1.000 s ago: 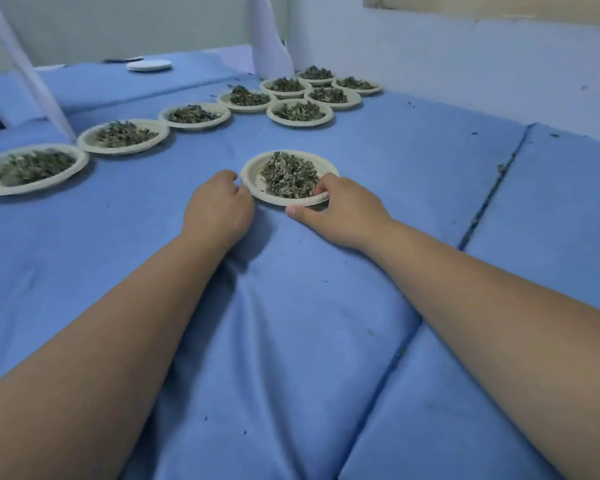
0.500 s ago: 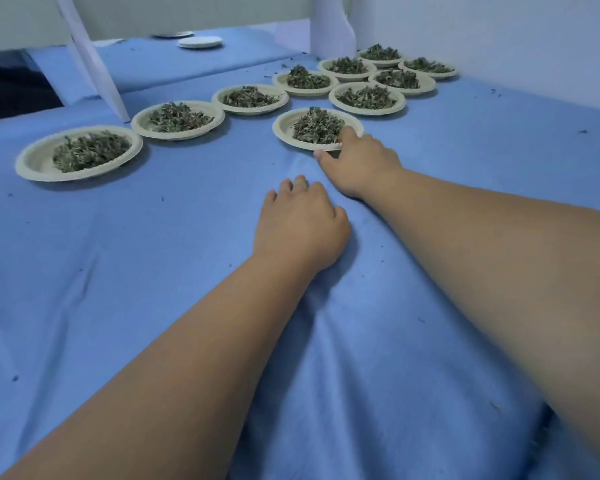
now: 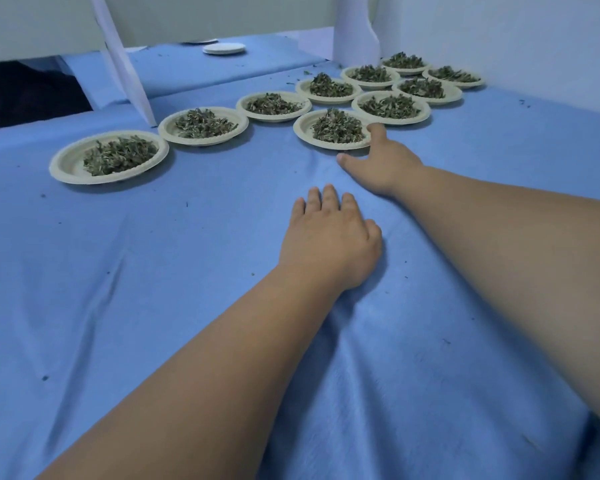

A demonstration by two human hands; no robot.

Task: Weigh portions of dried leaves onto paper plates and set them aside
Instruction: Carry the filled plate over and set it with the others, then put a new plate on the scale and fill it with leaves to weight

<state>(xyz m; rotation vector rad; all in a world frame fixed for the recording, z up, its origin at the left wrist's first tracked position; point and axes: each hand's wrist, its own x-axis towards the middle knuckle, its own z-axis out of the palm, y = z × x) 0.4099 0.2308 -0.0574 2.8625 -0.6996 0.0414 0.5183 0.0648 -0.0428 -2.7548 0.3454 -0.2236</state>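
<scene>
A: Right hand?
B: Right hand (image 3: 378, 161) loose, thumb and forefinger spread, touching the right rim of the front paper plate (image 3: 300, 128) of dried leaves (image 3: 336, 128).
A: Left?
B: Left hand (image 3: 329, 237) flat, palm down on the blue-covered worktop (image 3: 153, 271), nearer the camera than that plate, gripping nothing. Other filled plates (image 3: 63, 164) sit left of and behind it.

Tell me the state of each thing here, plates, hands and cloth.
Right hand: open, finger against a plate's rim.
Touched plate: filled with leaves.
Other plates: nine, all filled, untouched.
Left hand: open, flat on the cloth.
Cloth: wrinkled, scattered with crumbs.
</scene>
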